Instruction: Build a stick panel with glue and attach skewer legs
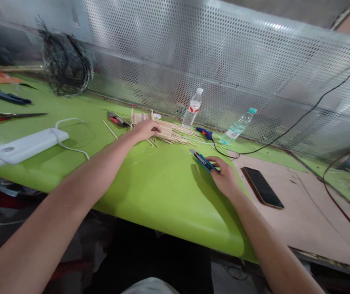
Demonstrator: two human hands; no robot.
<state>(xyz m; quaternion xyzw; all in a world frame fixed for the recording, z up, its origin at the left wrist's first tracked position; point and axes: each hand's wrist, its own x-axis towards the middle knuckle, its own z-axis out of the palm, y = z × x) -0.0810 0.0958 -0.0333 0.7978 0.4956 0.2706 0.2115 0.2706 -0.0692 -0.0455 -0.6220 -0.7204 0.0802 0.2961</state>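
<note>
My left hand (pixel 146 129) reaches across the green table (pixel 162 192) and rests on a pile of thin wooden sticks (pixel 175 134), its fingers curled over some of them. My right hand (pixel 224 177) is closed on a blue utility knife (pixel 202 160) that lies low over the table, blade end pointing to the far left. A small structure of glued sticks (pixel 140 118) stands at the left end of the pile.
A white power bank (pixel 28 146) with a cable lies left. Pliers (pixel 116 120), a blue glue gun (pixel 205 132), two water bottles (pixel 192 108) (pixel 238 126), a phone (pixel 262 188), coiled black wire (pixel 66 65) and a perforated metal screen (pixel 224 61) surround the work area.
</note>
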